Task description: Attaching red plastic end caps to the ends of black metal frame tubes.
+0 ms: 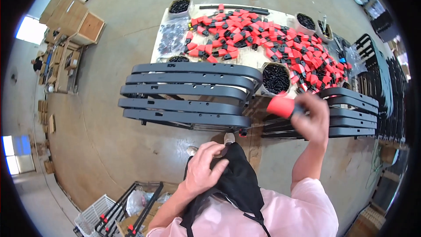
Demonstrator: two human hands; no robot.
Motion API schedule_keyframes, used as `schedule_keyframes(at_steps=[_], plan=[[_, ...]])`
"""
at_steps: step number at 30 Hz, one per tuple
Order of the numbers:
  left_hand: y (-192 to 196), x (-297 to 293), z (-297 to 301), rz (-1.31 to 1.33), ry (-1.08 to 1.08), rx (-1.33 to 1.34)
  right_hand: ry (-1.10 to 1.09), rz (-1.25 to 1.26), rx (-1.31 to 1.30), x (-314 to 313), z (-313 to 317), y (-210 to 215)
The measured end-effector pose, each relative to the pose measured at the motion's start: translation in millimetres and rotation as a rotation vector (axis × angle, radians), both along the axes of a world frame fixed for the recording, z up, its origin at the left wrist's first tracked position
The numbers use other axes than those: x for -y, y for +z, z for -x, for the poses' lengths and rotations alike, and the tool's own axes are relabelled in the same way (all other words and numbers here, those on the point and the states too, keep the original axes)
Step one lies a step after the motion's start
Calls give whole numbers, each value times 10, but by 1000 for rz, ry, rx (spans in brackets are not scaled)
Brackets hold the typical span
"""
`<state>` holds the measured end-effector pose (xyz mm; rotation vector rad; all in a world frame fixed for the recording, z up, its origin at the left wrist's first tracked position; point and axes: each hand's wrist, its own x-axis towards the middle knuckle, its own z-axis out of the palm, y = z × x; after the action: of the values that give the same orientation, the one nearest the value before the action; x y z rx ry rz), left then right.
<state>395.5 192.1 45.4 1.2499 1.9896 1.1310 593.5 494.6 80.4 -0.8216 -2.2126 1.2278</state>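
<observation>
My right hand point(314, 117), smeared a little by motion, is closed on a red-and-black plastic part point(280, 106) and holds it up over the gap between two stacks of dark metal frames. The red end points left; fingers cover most of the black end. In front of the black apron point(237, 171) hangs my left hand point(204, 166), its thumb apart from the loosely bent fingers and nothing visible in it. Ahead, a big heap of similar red-and-black parts point(245, 28) spreads over a pale table point(158, 52).
Curved metal frames point(188, 90) stand stacked at the table's near left, with another stack point(351, 112) at the right. Bins of small black pieces, one a near bin point(276, 79), sit on the table. Black frames point(381, 74) line the far right. A white crate point(94, 215) stands lower left.
</observation>
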Motion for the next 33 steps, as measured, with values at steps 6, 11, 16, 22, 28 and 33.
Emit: schedule_keyframes(at_steps=[6,11,16,22,28,33], plan=[[341,-505,-165,21,-444,-269,501,130,194,832,-102,-296],[-170,-412,-191,255,-490,21,449,275,203,798,-81,-437],[-286,-170,70,456,-271,216,-275,34,267,64,94,-1246],[-876,354,332,396,0,391,-173,-318,415,-627,407,-2152],[-1242,732,420,377,261,498,-150,-283,450,-783,378,-2423],[-1580,961,469,208,508,728,-126,-313,540,-887,487,-2338]])
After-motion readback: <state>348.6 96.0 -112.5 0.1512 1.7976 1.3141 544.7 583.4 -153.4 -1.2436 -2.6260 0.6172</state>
